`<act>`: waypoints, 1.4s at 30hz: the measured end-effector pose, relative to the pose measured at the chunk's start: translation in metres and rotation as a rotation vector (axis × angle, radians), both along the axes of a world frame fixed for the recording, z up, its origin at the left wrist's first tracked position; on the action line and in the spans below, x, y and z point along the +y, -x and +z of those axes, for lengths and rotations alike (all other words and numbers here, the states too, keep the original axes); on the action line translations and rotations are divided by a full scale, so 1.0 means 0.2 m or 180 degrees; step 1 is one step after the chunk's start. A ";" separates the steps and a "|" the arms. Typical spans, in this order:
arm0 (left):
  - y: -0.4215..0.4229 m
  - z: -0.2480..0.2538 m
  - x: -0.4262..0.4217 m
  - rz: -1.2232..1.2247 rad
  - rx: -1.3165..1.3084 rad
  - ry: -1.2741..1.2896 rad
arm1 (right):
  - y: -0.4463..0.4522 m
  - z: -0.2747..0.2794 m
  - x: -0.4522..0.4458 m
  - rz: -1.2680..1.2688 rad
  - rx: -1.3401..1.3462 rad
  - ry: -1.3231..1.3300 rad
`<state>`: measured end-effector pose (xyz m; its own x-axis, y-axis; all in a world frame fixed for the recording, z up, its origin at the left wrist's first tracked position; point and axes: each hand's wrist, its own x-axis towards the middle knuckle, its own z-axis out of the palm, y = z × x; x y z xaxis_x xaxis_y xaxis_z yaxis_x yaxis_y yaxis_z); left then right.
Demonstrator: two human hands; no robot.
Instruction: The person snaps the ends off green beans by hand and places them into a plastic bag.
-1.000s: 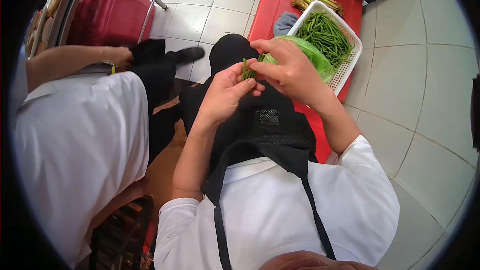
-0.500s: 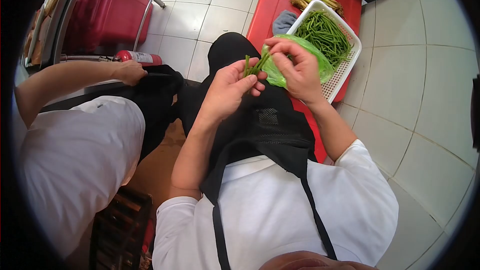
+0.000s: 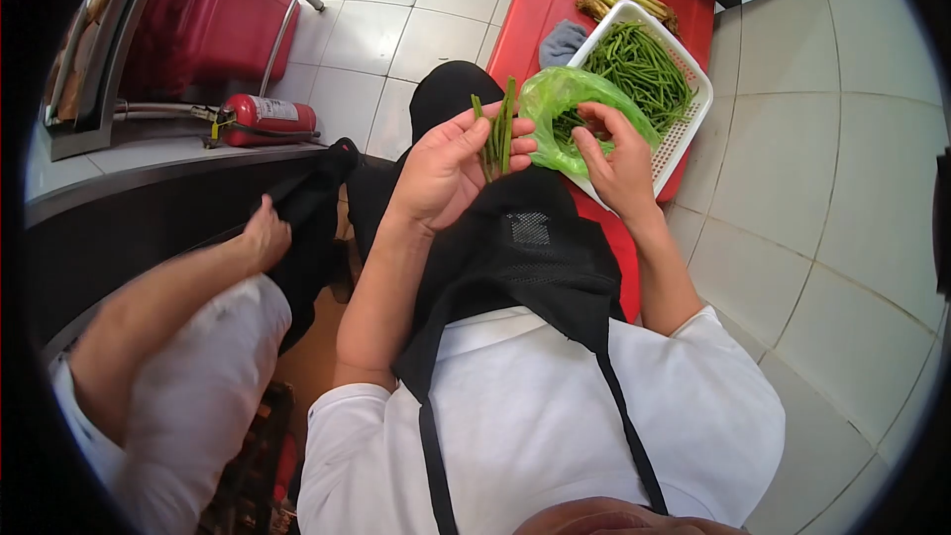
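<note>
My left hand (image 3: pixel 436 170) is closed around a few pieces of green beans (image 3: pixel 501 134), which stick up between the thumb and fingers above my lap. My right hand (image 3: pixel 622 160) is at the mouth of a light-green plastic bag (image 3: pixel 555 94), its thumb and fingers apart with nothing visible between them. Cut green pieces show inside the bag. Behind it, a white perforated basket (image 3: pixel 699 111) holds a heap of long green beans (image 3: pixel 634 64); the bag rests against the basket's near part.
The basket stands on a red surface (image 3: pixel 540 0), with a grey cloth (image 3: pixel 563 44) and yellowish-green stalks (image 3: pixel 634 0) beside it. To my left a co-worker's arm (image 3: pixel 188 287) reaches in. Further off are a fire extinguisher (image 3: pixel 267 121) and a dark-red bin (image 3: pixel 213 20).
My right hand has moved away from the beans in my left hand, down to the bag, and its fingers have parted. The bean pieces now stand more upright. The co-worker's arm has shifted toward me.
</note>
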<state>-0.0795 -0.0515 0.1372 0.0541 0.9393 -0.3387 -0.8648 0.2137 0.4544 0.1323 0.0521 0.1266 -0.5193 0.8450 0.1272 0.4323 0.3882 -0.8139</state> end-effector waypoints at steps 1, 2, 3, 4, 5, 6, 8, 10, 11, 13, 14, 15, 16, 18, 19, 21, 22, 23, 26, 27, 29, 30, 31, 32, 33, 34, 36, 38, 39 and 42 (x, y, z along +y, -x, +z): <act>0.00 0.00 0.00 0.0042 -0.0068 -0.0018 | 0.04 0.01 0.00 -0.0015 0.0156 0.0085; 0.00 0.00 0.00 0.0041 0.0011 -0.0012 | 0.07 0.03 -0.01 0.0007 0.0298 0.0151; 0.00 -0.01 -0.01 0.0045 0.0090 -0.0006 | 0.11 0.03 -0.01 0.0033 0.0440 0.0218; 0.00 -0.01 -0.01 0.0052 0.0173 0.0001 | 0.14 0.04 -0.02 0.0062 0.0585 0.0286; 0.00 -0.02 -0.02 0.0049 0.0213 -0.0020 | 0.17 0.04 -0.03 0.0085 0.0720 0.0401; 0.00 -0.03 -0.02 0.0038 0.0252 -0.0043 | 0.20 0.05 -0.04 0.0100 0.0855 0.0514; -0.01 -0.05 -0.01 0.0155 0.0299 -0.0017 | 0.25 0.04 -0.08 0.0085 0.1119 0.0740; -0.05 -0.08 -0.01 0.0355 0.0267 0.0069 | 0.27 -0.01 -0.11 0.0044 0.1412 0.1048; -0.08 -0.10 -0.02 0.0508 0.0335 0.0127 | 0.25 0.01 -0.13 0.0076 0.1343 0.1032; -0.11 -0.15 -0.02 0.0512 0.0231 0.0112 | 0.21 0.01 -0.16 0.0124 0.0980 0.0854; -0.13 -0.16 -0.02 0.0541 0.0188 0.0105 | 0.19 -0.01 -0.16 0.0128 0.0835 0.0444; -0.16 -0.16 -0.01 0.0566 0.0203 0.0195 | 0.17 -0.01 -0.16 0.0145 0.0682 0.0044; -0.18 -0.17 0.00 0.0497 0.0118 0.0169 | 0.16 -0.02 -0.17 0.0174 0.0524 -0.0345; -0.23 -0.22 0.01 0.0384 -0.0051 0.0141 | 0.13 -0.01 -0.16 0.0264 0.0488 -0.0111; -0.25 -0.23 0.03 0.0374 -0.0052 0.0137 | 0.11 -0.01 -0.16 0.0241 0.0466 0.0076; -0.29 -0.23 0.05 0.0399 -0.0088 0.0273 | 0.08 -0.03 -0.13 0.0216 0.0225 -0.0384; -0.31 -0.23 0.06 0.0415 -0.0102 0.0339 | 0.07 -0.04 -0.13 0.0202 0.0229 -0.0295; -0.32 -0.24 0.07 0.0360 -0.0107 0.0253 | 0.07 -0.03 -0.14 0.0191 0.0231 -0.0205; -0.34 -0.24 0.10 0.0302 -0.0240 0.0257 | 0.05 -0.07 -0.13 0.0018 0.0430 -0.0148; -0.34 -0.25 0.11 0.0242 -0.0133 0.0334 | 0.04 -0.08 -0.13 -0.0066 0.0523 -0.0165; -0.35 -0.25 0.17 0.0129 0.0068 0.0501 | 0.00 -0.08 -0.09 -0.0420 0.0570 -0.0252; -0.37 -0.24 0.22 0.0073 0.0177 0.0593 | -0.03 -0.06 -0.06 -0.0592 0.0591 -0.0297; -0.39 -0.21 0.29 0.0018 0.0288 0.0681 | -0.05 -0.02 -0.02 -0.0718 0.0526 -0.0430; -0.43 -0.19 0.36 -0.0044 0.0404 0.0762 | -0.08 -0.01 0.01 -0.0869 0.0604 -0.0482; -0.47 -0.19 0.44 -0.0037 0.0436 0.0598 | -0.12 0.00 0.05 -0.1024 0.0681 -0.0541; -0.52 -0.17 0.54 -0.0191 0.0410 0.0457 | -0.16 0.01 0.08 -0.1181 0.0752 -0.0602; -0.59 -0.14 0.72 -0.0490 0.0344 0.0177 | -0.24 0.02 0.13 -0.1413 0.0832 -0.0775; -0.61 -0.22 0.84 -0.0827 0.0451 0.0388 | -0.32 0.02 0.15 -0.1587 0.0902 -0.0883; -0.61 -0.23 0.84 -0.0855 0.0462 0.0452 | -0.35 0.01 0.16 -0.1643 0.0935 -0.0899; -0.56 -0.25 0.70 -0.0689 0.0423 0.0610 | -0.41 -0.03 0.17 -0.1704 0.0910 -0.0741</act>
<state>0.0322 0.0879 0.0879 0.1892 0.8292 -0.5260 -0.7256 0.4789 0.4941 0.2144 0.0859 0.1207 0.0476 0.9113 0.4090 0.3937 0.3592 -0.8462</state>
